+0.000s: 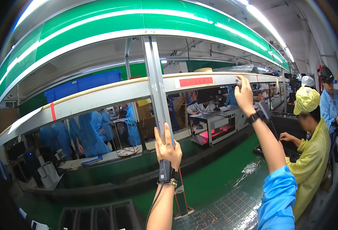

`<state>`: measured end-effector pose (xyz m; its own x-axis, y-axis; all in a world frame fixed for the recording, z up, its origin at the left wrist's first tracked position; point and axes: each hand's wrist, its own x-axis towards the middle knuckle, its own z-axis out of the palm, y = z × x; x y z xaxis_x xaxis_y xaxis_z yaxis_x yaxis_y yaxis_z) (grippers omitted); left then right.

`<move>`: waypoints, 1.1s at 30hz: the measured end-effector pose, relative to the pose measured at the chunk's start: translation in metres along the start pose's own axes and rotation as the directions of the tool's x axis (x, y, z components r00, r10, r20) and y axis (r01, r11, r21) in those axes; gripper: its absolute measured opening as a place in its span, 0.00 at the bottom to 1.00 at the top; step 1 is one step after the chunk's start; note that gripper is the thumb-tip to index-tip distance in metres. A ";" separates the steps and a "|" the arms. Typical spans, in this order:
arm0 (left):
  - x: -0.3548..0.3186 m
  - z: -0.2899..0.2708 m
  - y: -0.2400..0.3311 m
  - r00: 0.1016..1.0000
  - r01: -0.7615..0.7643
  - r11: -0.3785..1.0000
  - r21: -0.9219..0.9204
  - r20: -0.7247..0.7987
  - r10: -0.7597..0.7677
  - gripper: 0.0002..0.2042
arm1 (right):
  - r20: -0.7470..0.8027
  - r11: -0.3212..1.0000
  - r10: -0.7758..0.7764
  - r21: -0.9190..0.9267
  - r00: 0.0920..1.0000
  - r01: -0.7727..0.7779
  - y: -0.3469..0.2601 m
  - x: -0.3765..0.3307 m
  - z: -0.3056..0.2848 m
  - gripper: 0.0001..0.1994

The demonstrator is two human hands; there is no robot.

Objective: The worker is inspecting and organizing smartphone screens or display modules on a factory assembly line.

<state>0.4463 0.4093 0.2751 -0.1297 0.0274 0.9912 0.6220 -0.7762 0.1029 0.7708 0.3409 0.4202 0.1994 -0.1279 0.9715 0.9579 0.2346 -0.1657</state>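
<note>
My left hand (168,151) reaches up against the upright metal post (156,84), its fingers stretched out and spread along the post's lower part. A dark box with a cable is strapped to that wrist. Higher up and to the right, my right hand (245,94) is at the pale shelf rail (222,79), its fingers bent and drawn together. A small dark thing shows at those fingertips, too small to name. A red label (196,82) sits on the rail between the post and my right hand. My right wrist carries a black band.
Below runs a green conveyor belt (211,163) with a metallic grid-like sheet (230,205) and a black compartmented tray (99,217). A grey frame (215,128) glowing red stands beyond. At right, a person in yellow (310,161) works close by. A blue bin (83,85) tops the shelf.
</note>
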 end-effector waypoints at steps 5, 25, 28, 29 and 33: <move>-0.005 -0.010 -0.009 0.999 0.041 0.999 0.036 0.013 -0.041 0.40 | 0.325 0.920 -0.046 0.381 0.945 -0.086 -0.135 -0.088 -0.124 0.13; -0.004 -0.461 0.051 -0.049 -0.165 0.983 0.081 0.995 -0.090 0.45 | 0.816 0.696 0.462 -0.092 0.347 -0.712 -0.284 -0.385 -0.388 0.12; -0.102 -0.541 0.010 -0.205 -0.137 0.942 0.307 0.922 -0.330 0.59 | 0.964 0.672 0.208 -0.017 0.167 -0.741 -0.324 -0.411 -0.353 0.19; -0.131 -0.558 -0.004 -0.262 -0.179 0.908 0.380 0.871 -0.416 0.63 | 0.991 0.647 0.084 0.022 0.100 -0.762 -0.344 -0.414 -0.336 0.23; -0.208 -0.581 -0.072 -0.351 0.137 0.828 0.544 0.808 -0.473 0.71 | 0.895 0.693 -0.444 0.368 0.036 -0.620 -0.416 -0.454 -0.270 0.49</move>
<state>-0.0198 0.0937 0.0131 0.3757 0.8665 -0.3287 0.9171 -0.2968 0.2660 0.3378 0.0411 0.0023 -0.6032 0.7541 0.2597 0.4639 0.5966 -0.6549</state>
